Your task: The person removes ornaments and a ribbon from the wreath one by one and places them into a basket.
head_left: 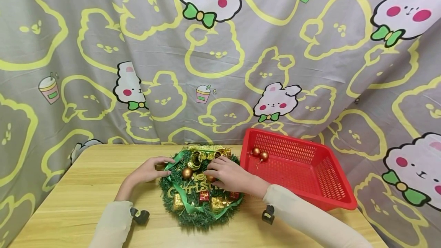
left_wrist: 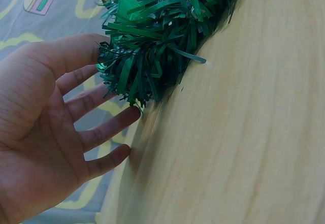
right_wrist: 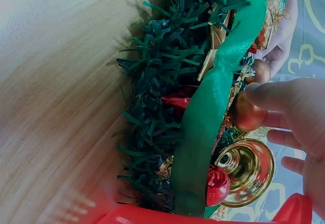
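right hand (head_left: 225,174) pinches a bauble (right_wrist: 248,113) on a seemingly near-finished wreath (head_left: 197,217), left hand (head_left: 148,169) spread at its edge (two gold balls (head_left: 263,155) remain in a basket (head_left: 293,181))

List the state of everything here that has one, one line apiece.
Wreath: lying on the table, decorated
Left hand: fingers spread, at the wreath's edge
Right hand: pinching a copper-coloured ball
Green ribbon: draped over the wreath
Red basket: upright, uncovered
Two small gold balls: lying inside the basket
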Action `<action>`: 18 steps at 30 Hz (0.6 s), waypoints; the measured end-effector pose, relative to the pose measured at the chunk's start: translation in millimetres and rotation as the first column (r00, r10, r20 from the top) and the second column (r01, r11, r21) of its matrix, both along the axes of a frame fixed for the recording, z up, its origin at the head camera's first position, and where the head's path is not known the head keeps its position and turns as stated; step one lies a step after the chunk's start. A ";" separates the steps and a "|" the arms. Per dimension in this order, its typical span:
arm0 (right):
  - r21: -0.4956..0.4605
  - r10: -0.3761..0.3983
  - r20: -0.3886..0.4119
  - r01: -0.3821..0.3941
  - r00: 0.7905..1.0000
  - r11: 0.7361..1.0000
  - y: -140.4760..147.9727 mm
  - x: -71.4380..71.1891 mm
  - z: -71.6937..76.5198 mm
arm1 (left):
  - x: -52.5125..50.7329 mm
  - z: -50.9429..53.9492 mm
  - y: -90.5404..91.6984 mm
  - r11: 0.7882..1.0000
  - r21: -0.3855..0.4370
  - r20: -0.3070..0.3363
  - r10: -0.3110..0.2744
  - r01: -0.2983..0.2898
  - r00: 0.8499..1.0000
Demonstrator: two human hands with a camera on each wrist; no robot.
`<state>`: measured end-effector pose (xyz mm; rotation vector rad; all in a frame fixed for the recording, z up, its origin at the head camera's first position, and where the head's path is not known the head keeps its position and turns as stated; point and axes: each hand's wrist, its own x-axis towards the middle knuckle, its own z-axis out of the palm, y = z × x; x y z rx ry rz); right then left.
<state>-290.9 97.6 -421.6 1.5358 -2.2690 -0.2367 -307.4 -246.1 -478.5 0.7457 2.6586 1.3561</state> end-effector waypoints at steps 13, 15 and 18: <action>0.041 -0.031 -0.031 0.032 0.999 0.999 -2.6 -0.7 -3.1 | -1.0 -1.5 -0.8 1.000 0.011 -0.008 -0.014 0.014 1.000; 0.043 -0.033 -0.033 0.034 0.999 0.998 -2.6 -0.9 -3.9 | -1.4 -1.8 -0.9 1.000 0.010 -0.006 -0.014 0.014 1.000; 0.048 -0.037 -0.041 0.039 0.998 0.998 -2.5 -1.3 -5.1 | -1.8 -2.5 -0.8 1.000 0.004 -0.007 -0.013 0.013 1.000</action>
